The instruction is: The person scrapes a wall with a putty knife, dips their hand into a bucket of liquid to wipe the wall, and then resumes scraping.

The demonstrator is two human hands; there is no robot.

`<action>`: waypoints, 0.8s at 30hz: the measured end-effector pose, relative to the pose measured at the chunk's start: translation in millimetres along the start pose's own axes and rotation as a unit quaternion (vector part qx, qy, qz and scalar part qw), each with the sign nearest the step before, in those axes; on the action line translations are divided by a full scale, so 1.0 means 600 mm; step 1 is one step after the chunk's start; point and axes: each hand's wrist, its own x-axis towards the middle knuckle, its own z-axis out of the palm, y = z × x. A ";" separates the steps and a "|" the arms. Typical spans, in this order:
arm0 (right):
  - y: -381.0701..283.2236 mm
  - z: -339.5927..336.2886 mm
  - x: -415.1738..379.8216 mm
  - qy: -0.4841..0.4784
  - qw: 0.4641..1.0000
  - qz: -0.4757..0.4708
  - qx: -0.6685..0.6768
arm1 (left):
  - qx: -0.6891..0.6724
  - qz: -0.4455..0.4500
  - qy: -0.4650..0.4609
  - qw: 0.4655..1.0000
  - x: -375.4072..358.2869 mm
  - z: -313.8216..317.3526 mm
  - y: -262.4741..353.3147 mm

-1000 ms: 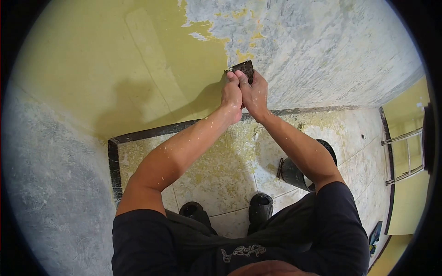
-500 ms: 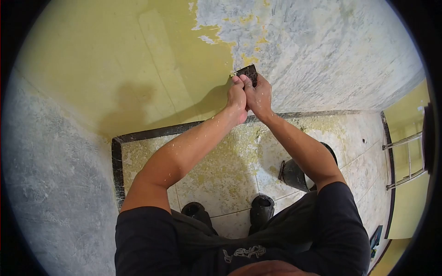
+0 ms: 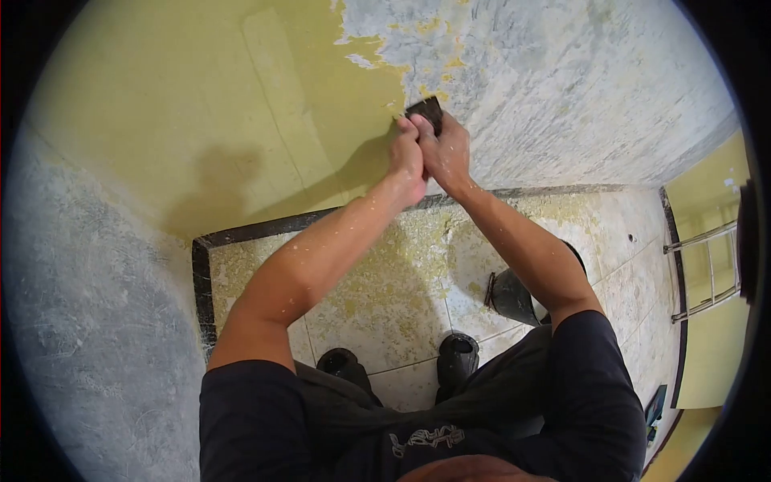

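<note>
A dark flat scraper lies with its blade against the wall, at the edge between yellow paint and bare grey-white plaster. Both hands are closed round it, side by side. My left hand is on the left, its thumb near the blade. My right hand wraps the scraper from the right. The handle is hidden by my fingers. Small pale flecks cling to both forearms.
Paint flakes cover the tiled floor below. A dark bucket stands by my right arm. My black boots are below. A metal ladder is at the far right, and a grey wall rises on the left.
Both hands and the scraper have moved a little up the wall and slightly left. The grip looks the same.
</note>
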 end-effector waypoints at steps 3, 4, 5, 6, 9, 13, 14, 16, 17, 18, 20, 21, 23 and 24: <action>-0.027 0.009 0.007 0.001 1.000 -0.018 -0.008 | -0.009 0.017 -0.033 0.999 -0.003 -0.014 0.022; -0.033 0.011 0.009 -0.005 1.000 -0.022 -0.006 | -0.007 0.023 -0.045 0.999 -0.010 -0.015 0.028; -0.028 0.008 0.005 -0.006 0.999 -0.028 -0.022 | -0.007 0.024 -0.047 0.999 -0.006 -0.021 0.018; -0.006 0.007 -0.001 -0.005 0.999 -0.034 -0.022 | 0.009 0.005 -0.050 0.999 0.009 -0.031 -0.001; 0.046 0.001 -0.027 -0.008 0.999 0.024 0.027 | 0.027 -0.018 -0.045 0.998 0.000 -0.013 -0.010; 0.038 0.006 -0.018 -0.008 1.000 0.021 -0.008 | 0.009 -0.039 -0.009 0.999 -0.003 -0.013 -0.018; 0.024 0.006 -0.020 -0.007 0.999 0.032 -0.007 | 0.008 -0.038 -0.015 0.999 0.003 -0.022 -0.020; -0.011 0.007 -0.004 -0.017 0.995 -0.013 -0.097 | -0.011 -0.018 -0.013 1.000 0.011 -0.027 -0.008; -0.019 0.010 0.004 -0.018 0.996 -0.042 -0.071 | -0.009 -0.001 -0.032 0.999 0.009 -0.031 0.006; -0.012 0.010 -0.002 -0.018 0.997 -0.035 -0.069 | -0.007 0.014 -0.048 0.999 0.004 -0.035 0.011; -0.005 0.017 -0.004 -0.030 0.998 -0.045 0.015 | -0.007 0.051 -0.063 0.997 0.012 -0.048 -0.007; 0.002 0.016 -0.009 -0.021 0.998 -0.051 -0.016 | -0.006 0.037 -0.050 0.998 0.015 -0.048 -0.020; 0.053 0.010 -0.034 -0.035 0.999 0.004 -0.020 | 0.022 -0.030 -0.021 0.999 0.006 -0.044 -0.039; 0.077 0.010 -0.046 -0.052 0.996 0.062 -0.029 | 0.020 -0.028 -0.017 0.999 0.003 -0.042 -0.057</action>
